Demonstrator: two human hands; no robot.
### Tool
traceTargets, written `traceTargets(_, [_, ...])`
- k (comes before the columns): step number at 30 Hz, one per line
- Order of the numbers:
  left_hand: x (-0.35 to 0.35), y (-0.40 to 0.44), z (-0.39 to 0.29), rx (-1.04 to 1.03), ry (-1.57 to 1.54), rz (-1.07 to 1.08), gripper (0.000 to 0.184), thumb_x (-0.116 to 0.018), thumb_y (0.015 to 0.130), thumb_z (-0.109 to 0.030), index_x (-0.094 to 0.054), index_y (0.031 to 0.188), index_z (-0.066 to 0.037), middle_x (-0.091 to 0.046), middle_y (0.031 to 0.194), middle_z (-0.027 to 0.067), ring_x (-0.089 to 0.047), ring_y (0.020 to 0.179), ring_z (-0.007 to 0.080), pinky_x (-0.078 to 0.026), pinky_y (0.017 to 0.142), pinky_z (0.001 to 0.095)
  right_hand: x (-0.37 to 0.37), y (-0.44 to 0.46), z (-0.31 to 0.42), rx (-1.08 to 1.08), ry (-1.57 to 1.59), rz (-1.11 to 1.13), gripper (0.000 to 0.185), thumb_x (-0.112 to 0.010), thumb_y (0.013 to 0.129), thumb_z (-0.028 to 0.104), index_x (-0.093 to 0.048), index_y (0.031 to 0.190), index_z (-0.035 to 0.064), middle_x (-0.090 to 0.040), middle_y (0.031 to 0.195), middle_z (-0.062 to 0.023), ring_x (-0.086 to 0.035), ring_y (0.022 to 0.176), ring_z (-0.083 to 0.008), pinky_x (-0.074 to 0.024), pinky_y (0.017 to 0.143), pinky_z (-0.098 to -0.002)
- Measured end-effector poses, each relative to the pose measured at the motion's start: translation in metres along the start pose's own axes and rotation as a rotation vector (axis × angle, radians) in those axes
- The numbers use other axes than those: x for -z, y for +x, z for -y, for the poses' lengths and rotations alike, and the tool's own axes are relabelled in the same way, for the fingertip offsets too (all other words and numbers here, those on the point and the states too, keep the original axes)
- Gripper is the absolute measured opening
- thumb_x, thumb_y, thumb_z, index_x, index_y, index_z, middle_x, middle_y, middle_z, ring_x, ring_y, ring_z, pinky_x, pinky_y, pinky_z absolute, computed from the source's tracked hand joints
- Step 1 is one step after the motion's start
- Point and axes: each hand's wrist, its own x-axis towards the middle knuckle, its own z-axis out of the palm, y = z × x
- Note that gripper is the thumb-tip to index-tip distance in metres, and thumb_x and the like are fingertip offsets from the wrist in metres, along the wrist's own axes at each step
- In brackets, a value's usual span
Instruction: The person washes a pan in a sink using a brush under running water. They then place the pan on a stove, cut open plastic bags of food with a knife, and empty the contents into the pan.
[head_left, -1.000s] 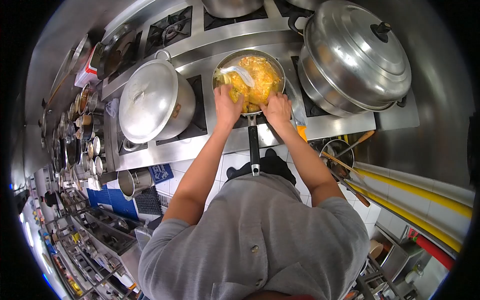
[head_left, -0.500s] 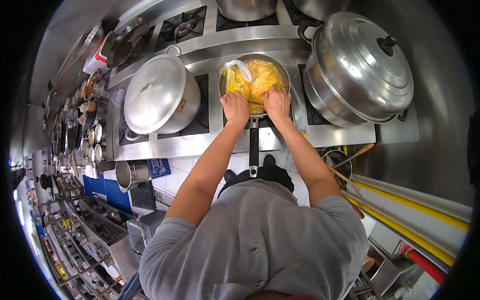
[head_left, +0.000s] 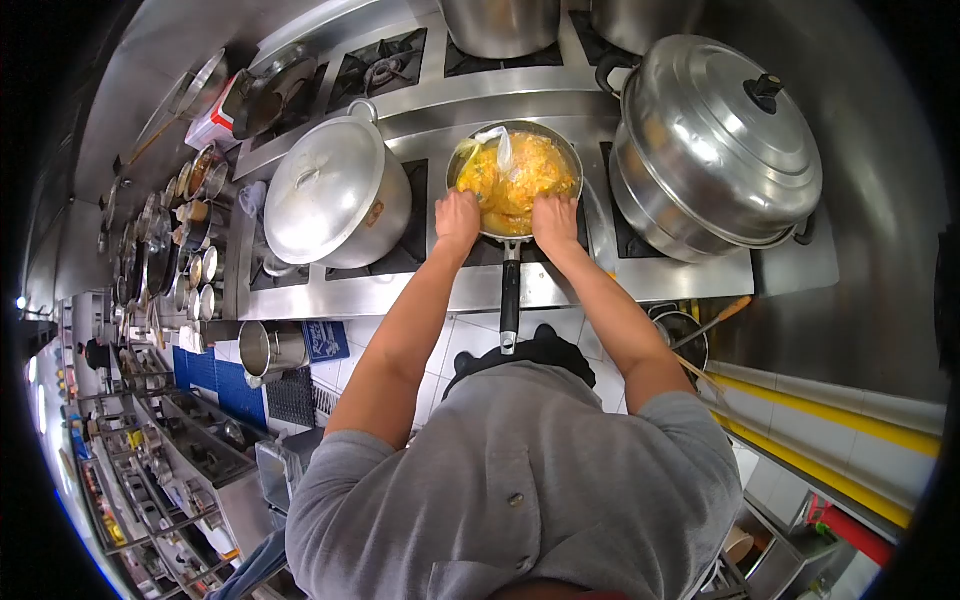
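Observation:
A frying pan [head_left: 511, 290] with a black handle stands on the front of the stove, its handle pointing toward my body. In it lies a clear plastic bag [head_left: 530, 165] of yellow-orange food, with a whitish twisted end on top. My left hand [head_left: 457, 217] is closed at the near left side of the pan, its fingers curled over the bag's edge. On the near right side, my right hand [head_left: 555, 218] is curled in the same way. The fingertips of both hands are partly hidden. Yellow-orange sauce shows in the pan between them.
A lidded aluminium pot [head_left: 330, 190] stands left of the pan; a large domed-lid pot [head_left: 715, 150] stands right. Tall pots [head_left: 502, 25] occupy the back burners. A wooden-handled tool [head_left: 725, 315] rests in a container below right. Pans and bowls line the left side.
Both hands have moved from the top of the bag to the pan's near sides, and their fingers have curled. The bag looks flatter and more spread out. The view has shifted slightly.

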Motion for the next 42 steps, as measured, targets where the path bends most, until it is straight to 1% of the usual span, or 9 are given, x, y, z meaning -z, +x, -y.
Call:
traceTargets(8, [-0.026,0.019,0.024,0.030,-0.231,-0.017,0.032,-0.055,0.088,-0.027,-0.068,0.087,0.002,-0.067,0.091,0.0273,-0.066,0.088,0.0439,-0.052,0.083,0.0472,0.011,0.003,-0.011,0.039,0.404,0.027,0.018,-0.058,0.086,0.011,-0.066,0.086,-0.0048,-0.067,0.083,-0.0261,-0.065,0.082,-0.0436,-0.0489,0.081,-0.0512])
traceTargets(15, [0.012,0.034,0.014,0.112,-0.655,-0.060,0.030,-0.053,0.089,-0.027,-0.066,0.093,-0.001,-0.066,0.093,0.0260,-0.063,0.092,0.0438,-0.050,0.080,0.0495,0.047,0.016,-0.009,0.084,0.582,0.019,0.015,-0.062,0.085,0.012,-0.063,0.082,-0.0027,-0.066,0.081,-0.0253,-0.064,0.078,-0.0438,-0.0507,0.073,-0.0494])
traceTargets(17, [0.033,0.034,0.010,0.085,-0.740,-0.108,0.029,-0.052,0.089,-0.025,-0.065,0.093,0.000,-0.066,0.092,0.0257,-0.063,0.091,0.0437,-0.050,0.080,0.0486,0.052,0.022,-0.011,0.087,0.537,-0.095,0.016,-0.064,0.085,0.012,-0.062,0.079,-0.0028,-0.066,0.074,-0.0199,-0.065,0.071,-0.0394,-0.0508,0.067,-0.0441])
traceTargets(25, [0.064,0.037,0.005,0.152,-0.947,-0.081,0.026,-0.051,0.090,-0.023,-0.064,0.095,0.000,-0.067,0.093,0.0230,-0.064,0.091,0.0402,-0.049,0.080,0.0443,0.049,0.050,-0.018,0.138,0.380,-0.388,0.009,-0.061,0.085,0.008,-0.056,0.085,0.0003,-0.061,0.081,-0.0206,-0.058,0.086,-0.0423,-0.0459,0.077,-0.0506])
traceTargets(30, [0.038,0.034,-0.004,0.143,-0.870,-0.018,0.025,-0.050,0.092,-0.023,-0.062,0.099,-0.002,-0.066,0.096,0.0242,-0.063,0.093,0.0414,-0.049,0.081,0.0457,0.030,0.058,-0.015,0.120,0.408,-0.180,0.008,-0.059,0.086,0.006,-0.054,0.088,-0.0010,-0.062,0.093,-0.0258,-0.059,0.091,-0.0466,-0.0463,0.080,-0.0532])
traceTargets(32, [0.036,0.023,-0.014,0.135,-0.858,-0.002,0.025,-0.049,0.094,-0.023,-0.061,0.101,-0.002,-0.065,0.096,0.0266,-0.062,0.095,0.0431,-0.048,0.082,0.0483,0.035,0.053,-0.008,0.005,0.402,0.069,0.013,-0.058,0.086,0.004,-0.055,0.097,-0.0009,-0.061,0.100,-0.0286,-0.060,0.094,-0.0489,-0.0468,0.080,-0.0542])
traceTargets(35, [0.030,0.018,-0.021,0.139,-0.834,-0.011,0.023,-0.048,0.094,-0.021,-0.059,0.099,-0.001,-0.064,0.097,0.0287,-0.061,0.096,0.0450,-0.047,0.083,0.0497,0.031,0.049,0.006,-0.058,0.298,0.092,0.019,-0.050,0.086,0.000,-0.056,0.103,-0.0024,-0.059,0.121,-0.0239,-0.059,0.104,-0.0437,-0.0488,0.090,-0.0492])
traceTargets(38, [0.021,0.022,-0.023,0.083,-0.798,-0.059,0.023,-0.048,0.094,-0.020,-0.058,0.099,0.000,-0.064,0.097,0.0293,-0.060,0.096,0.0463,-0.047,0.083,0.0504,0.039,0.047,0.014,0.137,0.209,0.085,0.021,-0.050,0.084,-0.001,-0.056,0.104,-0.0028,-0.058,0.122,-0.0230,-0.059,0.105,-0.0430,-0.0491,0.091,-0.0483])
traceTargets(42, [0.013,0.023,-0.027,0.064,-0.783,-0.051,0.022,-0.048,0.094,-0.020,-0.058,0.099,-0.001,-0.064,0.096,0.0281,-0.061,0.094,0.0463,-0.047,0.083,0.0500,0.030,0.063,0.015,0.162,0.232,0.125,0.023,-0.052,0.081,-0.004,-0.056,0.104,-0.0030,-0.059,0.121,-0.0233,-0.060,0.104,-0.0438,-0.0506,0.089,-0.0479])
